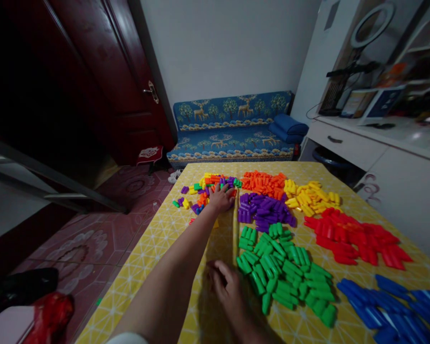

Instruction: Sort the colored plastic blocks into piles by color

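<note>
My left hand reaches out with fingers spread over the right edge of a mixed pile of coloured plastic pieces. Closer to me, my right hand hovers over the yellow cloth, left of the green pieces; its fingers are curled and it is too dark to tell what they hold. Purple pieces lie right of my left hand, with orange pieces behind them. Yellow pieces, red pieces and blue pieces form separate heaps on the right.
A patterned yellow cloth covers the table. Behind it stands a blue sofa. At the right is a white cabinet, at the left a dark red door and a metal frame.
</note>
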The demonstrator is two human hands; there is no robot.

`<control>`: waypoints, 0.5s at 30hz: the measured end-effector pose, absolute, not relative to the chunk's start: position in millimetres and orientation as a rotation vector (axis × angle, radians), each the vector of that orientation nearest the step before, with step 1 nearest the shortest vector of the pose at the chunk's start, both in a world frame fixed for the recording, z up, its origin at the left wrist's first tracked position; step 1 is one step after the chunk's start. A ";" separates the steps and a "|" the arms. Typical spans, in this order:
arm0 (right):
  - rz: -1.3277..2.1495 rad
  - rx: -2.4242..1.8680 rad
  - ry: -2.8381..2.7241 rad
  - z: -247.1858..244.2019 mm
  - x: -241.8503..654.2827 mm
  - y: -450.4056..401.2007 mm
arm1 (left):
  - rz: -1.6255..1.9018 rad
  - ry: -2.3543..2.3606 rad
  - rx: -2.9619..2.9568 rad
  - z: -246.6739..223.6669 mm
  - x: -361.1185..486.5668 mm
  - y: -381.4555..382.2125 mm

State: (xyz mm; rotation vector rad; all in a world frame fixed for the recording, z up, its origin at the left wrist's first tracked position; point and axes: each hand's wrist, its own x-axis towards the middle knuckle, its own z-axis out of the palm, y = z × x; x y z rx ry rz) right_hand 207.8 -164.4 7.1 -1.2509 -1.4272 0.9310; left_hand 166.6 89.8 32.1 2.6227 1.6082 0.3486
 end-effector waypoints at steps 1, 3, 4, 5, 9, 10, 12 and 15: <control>0.913 -1.270 -1.428 8.6 207.9 -165.5 | 0.376 1.607 2.611 31.2 165.0 86.7; 0.883 -1.319 -1.436 11.3 208.1 -167.9 | 0.428 1.595 2.600 31.0 160.7 78.0; 0.877 -1.339 -1.447 12.2 208.3 -168.9 | 0.444 1.585 2.597 31.4 157.9 73.0; 0.881 -1.350 -1.458 12.8 208.5 -169.7 | 0.454 1.576 2.594 32.0 154.7 67.9; 0.973 -1.327 -1.468 13.6 209.8 -171.1 | 0.464 1.527 2.608 34.6 138.5 46.4; 0.987 -1.318 -1.463 13.7 210.3 -171.2 | 0.463 1.502 2.619 35.1 133.8 40.4; 0.991 -1.304 -1.455 14.0 211.7 -171.6 | 0.460 1.437 2.653 36.1 124.0 26.8; 1.008 -1.301 -1.446 15.8 214.0 -172.6 | 0.451 1.354 2.700 37.6 109.0 3.4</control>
